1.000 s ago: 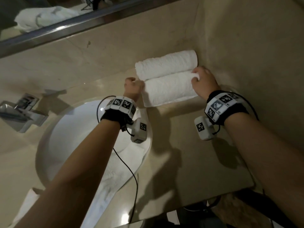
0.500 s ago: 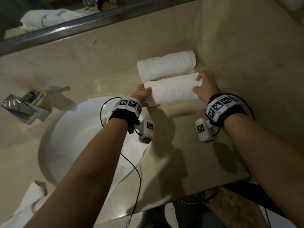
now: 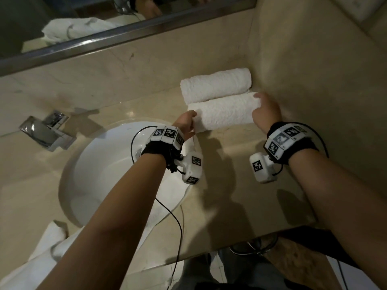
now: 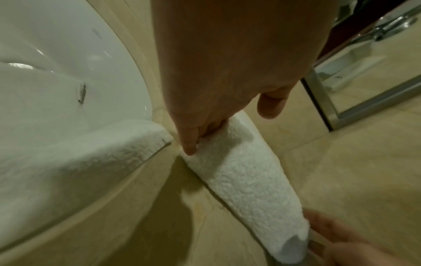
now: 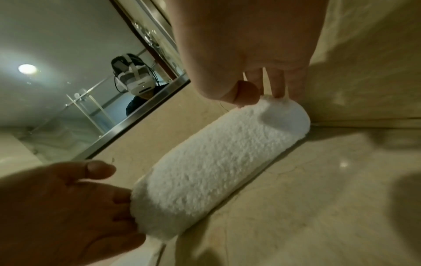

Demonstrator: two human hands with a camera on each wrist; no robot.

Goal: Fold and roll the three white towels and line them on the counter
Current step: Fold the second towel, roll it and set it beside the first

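Two rolled white towels lie side by side in the counter's back right corner. The far roll (image 3: 215, 84) lies by the back wall. The near roll (image 3: 224, 114) lies against it, and I hold it at both ends. My left hand (image 3: 189, 124) grips its left end (image 4: 239, 171), fingers in front and thumb behind. My right hand (image 3: 259, 103) pinches its right end (image 5: 284, 118) between thumb and fingers, close to the side wall. A third white towel (image 3: 52, 243), unrolled, drapes from the lower left across the sink (image 4: 91, 158).
A white round sink (image 3: 69, 174) sits left of the rolls, with a chrome faucet (image 3: 46, 132) behind it. The mirror (image 3: 104, 17) runs along the back. A beige side wall (image 3: 314, 80) bounds the right. Bare counter (image 3: 240, 185) lies before the rolls.
The flat tail of the near towel has been rolled in, and the roll now lies tight against the far one. Both hands stay at its ends.
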